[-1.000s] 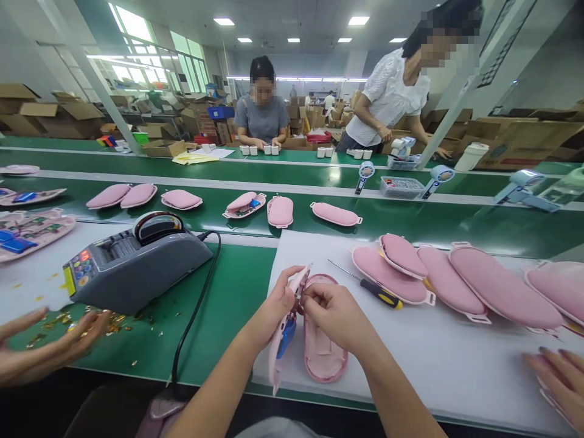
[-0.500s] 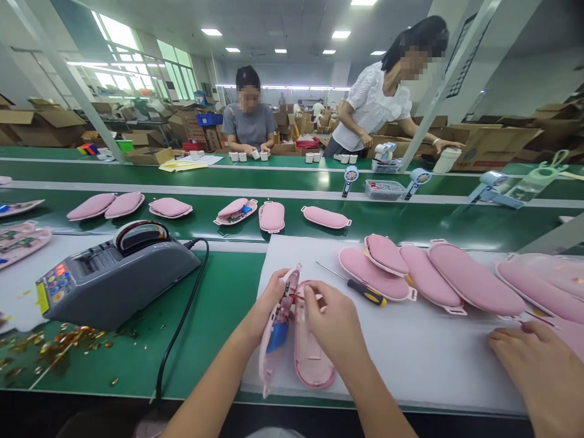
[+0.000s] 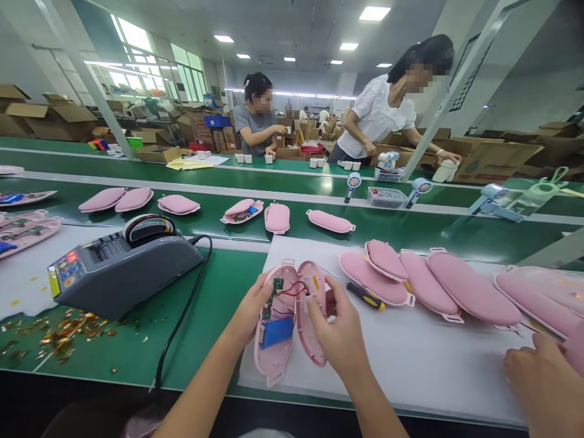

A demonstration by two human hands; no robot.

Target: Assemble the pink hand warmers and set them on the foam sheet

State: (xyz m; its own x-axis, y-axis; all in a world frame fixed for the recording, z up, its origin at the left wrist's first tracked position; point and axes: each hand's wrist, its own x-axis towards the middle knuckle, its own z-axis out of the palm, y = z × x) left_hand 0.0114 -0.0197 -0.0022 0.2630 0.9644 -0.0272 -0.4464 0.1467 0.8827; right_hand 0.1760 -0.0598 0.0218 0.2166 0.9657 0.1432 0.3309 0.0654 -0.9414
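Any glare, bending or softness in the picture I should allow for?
Head view: ceiling lights burn out white and the green bench shows a glare patch; head view: the posts slant, perhaps lens distortion; head view: the blue pack in the pink shell shows clearly, but the green circuit board's fine detail is too small to read.

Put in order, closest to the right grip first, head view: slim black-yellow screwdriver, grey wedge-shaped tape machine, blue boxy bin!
1. Screwdriver: just beyond the right grip.
2. Tape machine: over left.
3. Bin: far back, left.
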